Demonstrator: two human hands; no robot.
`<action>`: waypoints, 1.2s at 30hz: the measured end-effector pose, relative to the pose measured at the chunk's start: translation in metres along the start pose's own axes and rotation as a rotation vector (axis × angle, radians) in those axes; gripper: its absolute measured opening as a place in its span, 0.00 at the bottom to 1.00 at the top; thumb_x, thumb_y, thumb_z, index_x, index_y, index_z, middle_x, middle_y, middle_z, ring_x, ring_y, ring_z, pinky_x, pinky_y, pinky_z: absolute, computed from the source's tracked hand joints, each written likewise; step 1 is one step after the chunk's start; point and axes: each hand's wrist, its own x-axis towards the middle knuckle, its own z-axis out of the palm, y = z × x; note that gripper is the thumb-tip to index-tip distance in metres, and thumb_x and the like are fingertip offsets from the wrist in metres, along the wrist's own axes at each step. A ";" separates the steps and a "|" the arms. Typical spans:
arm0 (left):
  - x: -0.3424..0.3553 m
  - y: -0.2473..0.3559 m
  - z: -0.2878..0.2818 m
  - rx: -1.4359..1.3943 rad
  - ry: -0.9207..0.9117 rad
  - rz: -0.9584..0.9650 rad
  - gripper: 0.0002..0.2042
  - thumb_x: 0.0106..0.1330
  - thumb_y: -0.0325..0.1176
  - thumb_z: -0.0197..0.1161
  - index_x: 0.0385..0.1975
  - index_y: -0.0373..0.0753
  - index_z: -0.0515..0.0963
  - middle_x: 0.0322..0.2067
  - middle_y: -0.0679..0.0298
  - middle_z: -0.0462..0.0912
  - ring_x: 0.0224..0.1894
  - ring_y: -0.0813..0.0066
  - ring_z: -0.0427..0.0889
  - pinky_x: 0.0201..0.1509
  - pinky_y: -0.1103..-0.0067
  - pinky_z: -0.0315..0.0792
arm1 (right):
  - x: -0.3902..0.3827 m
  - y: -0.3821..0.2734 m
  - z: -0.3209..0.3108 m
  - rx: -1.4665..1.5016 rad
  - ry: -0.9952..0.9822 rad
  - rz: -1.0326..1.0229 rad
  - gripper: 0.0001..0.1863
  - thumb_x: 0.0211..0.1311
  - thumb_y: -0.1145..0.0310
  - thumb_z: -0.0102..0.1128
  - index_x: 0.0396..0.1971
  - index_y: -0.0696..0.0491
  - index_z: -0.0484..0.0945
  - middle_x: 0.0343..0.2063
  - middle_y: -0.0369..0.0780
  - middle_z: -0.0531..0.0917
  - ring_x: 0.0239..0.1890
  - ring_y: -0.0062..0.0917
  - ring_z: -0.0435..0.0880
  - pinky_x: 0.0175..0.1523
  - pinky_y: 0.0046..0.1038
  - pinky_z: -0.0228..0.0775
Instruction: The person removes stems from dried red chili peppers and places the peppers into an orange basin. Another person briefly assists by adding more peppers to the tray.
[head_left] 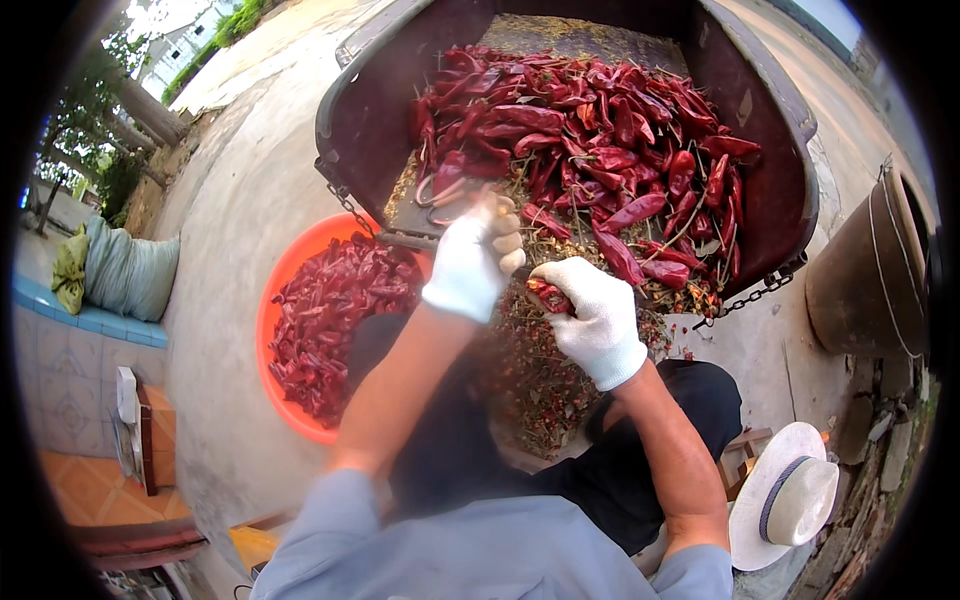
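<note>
Both my hands wear white gloves with soiled fingertips. My right hand (pixel 600 320) is closed around a dried red chili pepper (pixel 548 296), with part of it showing at the thumb. Close beside it, my left hand (pixel 468 262) has its fingers curled; a slight blur hides whatever they may hold. Just beyond the left hand lies a thin, looped, metal-looking thing (pixel 432 208) on the cart bed. Ahead, a large heap of dried chili peppers (pixel 600 130) fills the dark red cart (pixel 365 125). At the left, an orange basin (pixel 268 345) holds more chilies (pixel 340 310).
Stems and broken bits (pixel 545 400) are piled between my legs. Chains (pixel 755 298) hang at the cart's near corners. A tall bucket (pixel 865 275) stands right, a pale hat (pixel 790 495) lies at lower right, and a full sack (pixel 130 265) rests far left.
</note>
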 end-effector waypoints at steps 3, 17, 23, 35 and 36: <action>0.006 0.027 0.013 0.472 0.357 0.407 0.17 0.76 0.51 0.54 0.35 0.42 0.74 0.22 0.73 0.68 0.23 0.83 0.68 0.23 0.83 0.61 | -0.010 0.009 0.002 0.095 -0.041 0.067 0.16 0.50 0.81 0.67 0.41 0.53 0.81 0.32 0.43 0.83 0.31 0.36 0.85 0.37 0.31 0.77; 0.072 0.089 -0.038 2.430 0.740 0.208 0.19 0.61 0.51 0.67 0.45 0.45 0.85 0.43 0.57 0.87 0.45 0.59 0.86 0.50 0.67 0.77 | 0.003 0.018 0.002 0.242 -0.036 0.522 0.17 0.55 0.66 0.75 0.44 0.53 0.84 0.26 0.41 0.85 0.27 0.18 0.81 0.35 0.24 0.74; 0.053 0.076 -0.017 1.946 0.720 0.470 0.15 0.60 0.40 0.72 0.41 0.37 0.85 0.34 0.58 0.89 0.35 0.69 0.87 0.41 0.74 0.79 | 0.008 0.020 0.002 0.331 -0.040 0.621 0.18 0.58 0.66 0.73 0.47 0.56 0.83 0.27 0.41 0.86 0.26 0.20 0.81 0.35 0.26 0.75; -0.011 -0.028 0.026 1.803 0.004 1.041 0.13 0.52 0.21 0.70 0.39 0.34 0.82 0.35 0.54 0.85 0.36 0.59 0.86 0.41 0.72 0.79 | 0.020 0.007 0.002 0.589 0.167 0.627 0.31 0.58 0.61 0.74 0.57 0.62 0.76 0.42 0.40 0.85 0.41 0.17 0.81 0.47 0.23 0.76; -0.012 -0.029 0.027 1.807 -0.026 1.065 0.13 0.51 0.21 0.70 0.39 0.34 0.82 0.36 0.53 0.85 0.37 0.56 0.86 0.43 0.70 0.80 | 0.020 0.010 0.002 0.494 0.173 0.565 0.32 0.57 0.61 0.75 0.57 0.62 0.76 0.44 0.40 0.85 0.43 0.18 0.82 0.49 0.24 0.76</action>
